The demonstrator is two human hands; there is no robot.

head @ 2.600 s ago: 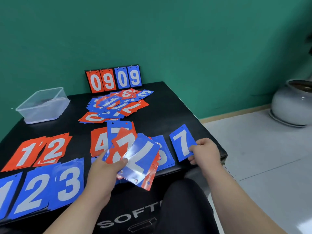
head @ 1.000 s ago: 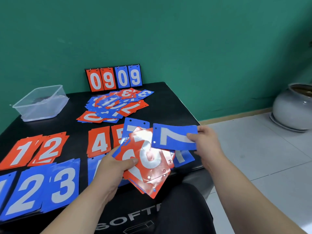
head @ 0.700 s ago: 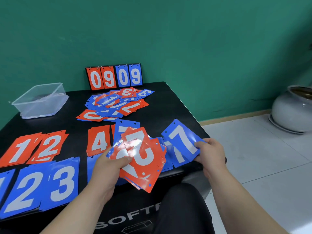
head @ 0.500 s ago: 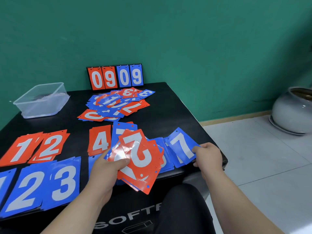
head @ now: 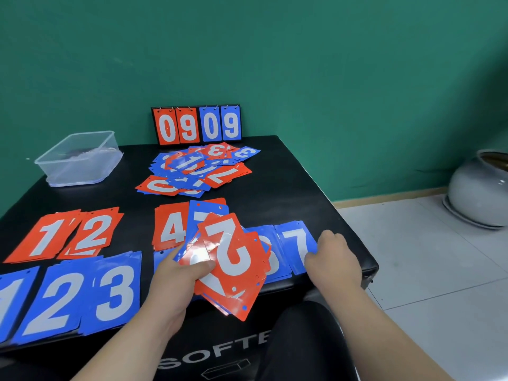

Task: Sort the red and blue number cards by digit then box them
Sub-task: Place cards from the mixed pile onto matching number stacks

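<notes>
My left hand [head: 176, 281] grips a fanned stack of cards [head: 233, 259] above the table's front edge, a red 2 on top. My right hand [head: 332, 257] pinches the right edge of a blue 7 card [head: 295, 243], which lies flat on a blue pile at the front right. Sorted piles lie on the black table [head: 288, 182]: red 1 [head: 46, 235], red 2 [head: 93, 232], red 4 [head: 170, 226], blue 2 [head: 57, 301] and blue 3 [head: 115, 290]. The held stack partly hides the piles behind it. A clear plastic box [head: 79, 160] stands at the back left.
A loose heap of mixed red and blue cards [head: 198, 169] lies at the back middle, in front of a small flip scoreboard [head: 196, 125] reading 0909 against the green wall. A grey pot [head: 478, 188] stands on the tiled floor to the right.
My right hand drew a blue 7 off the held stack, carried it right and lowered it flat onto the blue pile. A red 2 now tops the stack in my left hand.
</notes>
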